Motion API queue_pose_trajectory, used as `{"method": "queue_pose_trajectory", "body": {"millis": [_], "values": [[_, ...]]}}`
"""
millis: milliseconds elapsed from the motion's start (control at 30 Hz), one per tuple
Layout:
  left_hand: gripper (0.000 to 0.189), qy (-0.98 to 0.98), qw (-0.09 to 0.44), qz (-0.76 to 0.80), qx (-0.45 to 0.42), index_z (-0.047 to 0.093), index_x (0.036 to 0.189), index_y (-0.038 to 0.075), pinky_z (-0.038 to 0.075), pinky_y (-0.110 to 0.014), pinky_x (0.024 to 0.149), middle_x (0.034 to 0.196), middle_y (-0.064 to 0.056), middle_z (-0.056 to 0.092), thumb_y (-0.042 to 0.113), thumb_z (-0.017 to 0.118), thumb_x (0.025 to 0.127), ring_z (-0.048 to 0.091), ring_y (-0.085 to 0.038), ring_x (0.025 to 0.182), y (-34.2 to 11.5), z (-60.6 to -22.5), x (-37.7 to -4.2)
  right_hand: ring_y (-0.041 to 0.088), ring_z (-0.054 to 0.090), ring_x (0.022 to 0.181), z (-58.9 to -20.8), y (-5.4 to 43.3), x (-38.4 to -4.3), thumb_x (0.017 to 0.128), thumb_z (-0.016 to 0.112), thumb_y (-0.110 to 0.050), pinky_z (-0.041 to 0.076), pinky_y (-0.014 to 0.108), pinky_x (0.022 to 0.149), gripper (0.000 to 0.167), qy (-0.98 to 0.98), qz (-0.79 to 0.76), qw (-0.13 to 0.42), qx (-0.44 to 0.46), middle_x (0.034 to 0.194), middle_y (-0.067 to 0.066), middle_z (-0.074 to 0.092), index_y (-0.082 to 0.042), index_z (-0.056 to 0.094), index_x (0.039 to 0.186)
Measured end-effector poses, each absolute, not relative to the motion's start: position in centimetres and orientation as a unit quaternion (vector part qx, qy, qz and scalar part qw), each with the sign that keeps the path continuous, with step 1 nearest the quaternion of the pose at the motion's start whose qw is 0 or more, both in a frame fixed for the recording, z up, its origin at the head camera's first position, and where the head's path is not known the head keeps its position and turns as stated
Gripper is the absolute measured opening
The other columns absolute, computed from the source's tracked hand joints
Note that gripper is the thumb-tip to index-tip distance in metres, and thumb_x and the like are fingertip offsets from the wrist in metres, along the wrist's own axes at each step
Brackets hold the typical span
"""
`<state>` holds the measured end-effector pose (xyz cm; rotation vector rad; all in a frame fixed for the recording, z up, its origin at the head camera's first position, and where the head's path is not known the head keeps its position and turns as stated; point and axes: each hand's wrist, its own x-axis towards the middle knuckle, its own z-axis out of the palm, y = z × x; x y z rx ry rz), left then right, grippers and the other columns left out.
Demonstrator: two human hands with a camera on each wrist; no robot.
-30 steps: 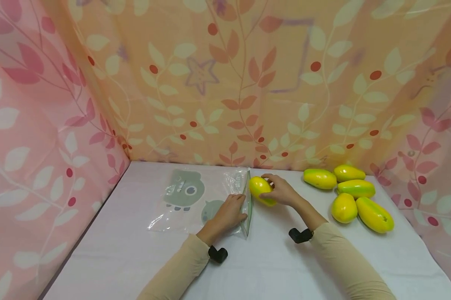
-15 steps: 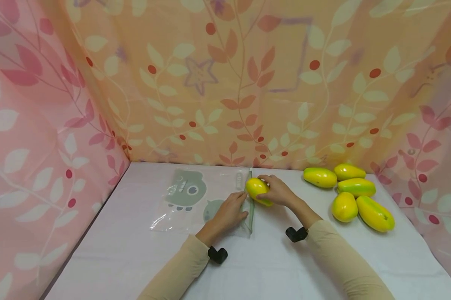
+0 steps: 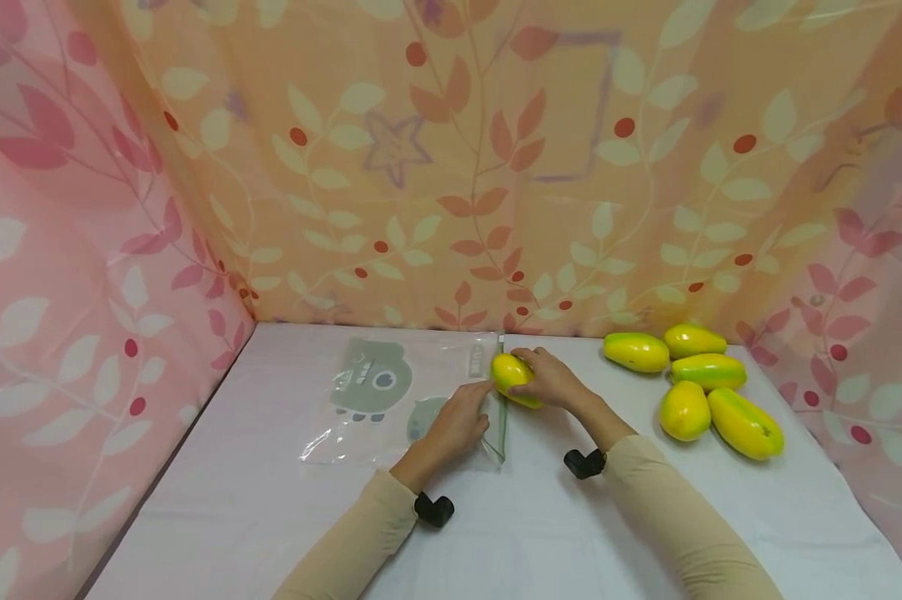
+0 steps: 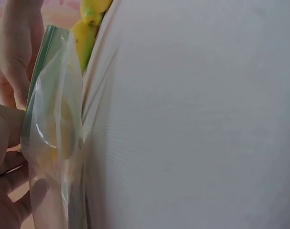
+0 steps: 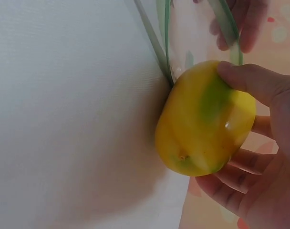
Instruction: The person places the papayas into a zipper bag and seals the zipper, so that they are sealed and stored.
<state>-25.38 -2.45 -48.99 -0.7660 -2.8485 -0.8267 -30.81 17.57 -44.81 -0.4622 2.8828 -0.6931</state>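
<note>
A clear zip bag (image 3: 372,429) with grey-green cartoon prints lies flat on the table, its green-edged mouth facing right. My left hand (image 3: 454,425) holds the bag near that mouth. In the right wrist view the green zip edges (image 5: 228,31) stand apart, with left fingers seen through the film. My right hand (image 3: 556,382) grips a yellow-green papaya (image 3: 513,379), thumb on one side and fingers on the other. The papaya (image 5: 204,119) is right at the bag's mouth; the head view cannot tell whether its tip is inside. Film partly veils it in the left wrist view.
Several more papayas (image 3: 709,371) lie in a cluster at the right rear of the white-covered table (image 3: 526,533). Patterned curtains (image 3: 466,167) stand close behind and on both sides. A black wrist mount (image 3: 584,463) sticks out at each wrist.
My right hand has brought the papaya slightly left, up against the bag's mouth. The left hand stays at the bag's edge, with its fingertips now closer to the papaya.
</note>
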Motion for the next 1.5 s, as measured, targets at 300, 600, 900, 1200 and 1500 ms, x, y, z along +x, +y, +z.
{"method": "queue_pose_trajectory", "body": {"millis": [300, 600, 900, 1200, 1500], "values": [[0.052, -0.942, 0.071, -0.276, -0.177, 0.053, 0.133, 0.002, 0.048, -0.036, 0.093, 0.113, -0.01, 0.061, 0.013, 0.07, 0.085, 0.054, -0.025, 0.106, -2.11, -49.03, -24.97, 0.031, 0.055, 0.104, -44.55, 17.16, -30.86, 0.081, 0.078, -0.03, 0.046, 0.051, 0.1, 0.07, 0.962, -0.212, 0.068, -0.159, 0.123, 0.019, 0.056, -0.009, 0.048, 0.141], [0.02, -0.95, 0.069, -0.279, -0.12, 0.069, 0.099, 0.005, 0.046, -0.029, 0.069, 0.082, -0.003, 0.062, 0.015, 0.071, 0.082, 0.054, -0.018, 0.077, -1.97, -48.96, -24.81, 0.029, 0.054, 0.102, -44.72, 17.06, -30.51, 0.082, 0.077, -0.034, 0.047, 0.05, 0.098, 0.072, 0.964, -0.205, 0.068, -0.153, 0.122, 0.018, 0.056, -0.012, 0.047, 0.143], [0.005, -0.944, 0.111, -0.287, -0.117, 0.07, 0.085, 0.008, 0.041, -0.024, 0.062, 0.073, -0.001, 0.056, 0.011, 0.071, 0.081, 0.049, -0.015, 0.069, -1.89, -48.5, -24.56, 0.029, 0.054, 0.099, -44.73, 17.38, -30.23, 0.083, 0.077, -0.031, 0.047, 0.05, 0.097, 0.073, 0.964, -0.199, 0.071, -0.163, 0.12, 0.019, 0.056, -0.013, 0.044, 0.146], [0.005, -0.952, 0.134, -0.245, -0.121, 0.068, 0.08, 0.01, 0.04, -0.024, 0.062, 0.073, -0.002, 0.056, 0.014, 0.072, 0.081, 0.047, -0.017, 0.07, -1.74, -48.23, -24.55, 0.029, 0.054, 0.102, -44.67, 17.45, -30.11, 0.083, 0.076, -0.029, 0.046, 0.05, 0.099, 0.073, 0.962, -0.204, 0.083, -0.158, 0.121, 0.018, 0.055, -0.015, 0.043, 0.147], [0.01, -0.956, 0.084, -0.263, -0.099, 0.067, 0.085, 0.004, 0.048, -0.03, 0.065, 0.078, -0.006, 0.064, 0.013, 0.07, 0.081, 0.059, -0.02, 0.068, -1.79, -48.97, -24.77, 0.03, 0.054, 0.103, -44.38, 17.36, -29.95, 0.083, 0.076, -0.028, 0.046, 0.051, 0.099, 0.072, 0.963, -0.196, 0.079, -0.167, 0.122, 0.018, 0.055, -0.015, 0.044, 0.146]]}}
